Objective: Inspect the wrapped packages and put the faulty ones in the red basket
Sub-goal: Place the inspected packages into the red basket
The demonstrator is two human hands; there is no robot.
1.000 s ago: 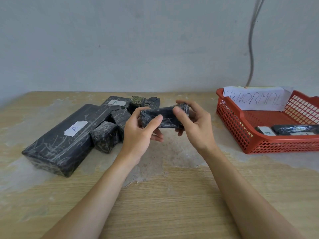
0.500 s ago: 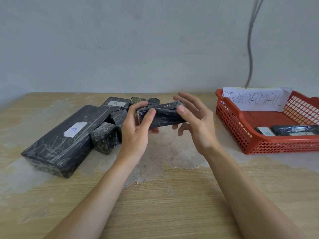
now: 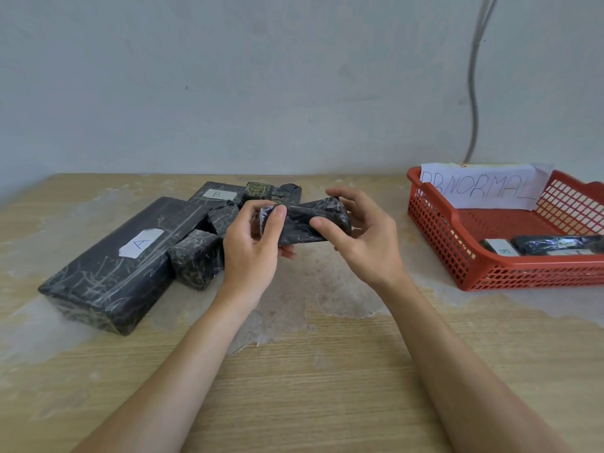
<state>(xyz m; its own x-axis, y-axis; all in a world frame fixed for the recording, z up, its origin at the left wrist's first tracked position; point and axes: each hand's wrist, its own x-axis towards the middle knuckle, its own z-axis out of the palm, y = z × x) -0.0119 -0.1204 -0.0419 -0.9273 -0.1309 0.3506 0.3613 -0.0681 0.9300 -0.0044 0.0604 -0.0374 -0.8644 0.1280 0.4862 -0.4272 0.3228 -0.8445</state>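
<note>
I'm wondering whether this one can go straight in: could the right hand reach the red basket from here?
Probably yes. The right hand holds the package just left of the red basket, only bare table lies between them, and the basket is open on top.

Red basket (image 3: 539, 268) partly beyond right edge

You are rolling the small wrapped package (image 3: 304, 225) between both hands, and a broader face is coming toward you. Your right hand (image 3: 369, 246), fingers spread half a second ago, is curling round the right end again. Your left hand (image 3: 251, 256) is sliding its thumb up toward the left end.
</note>
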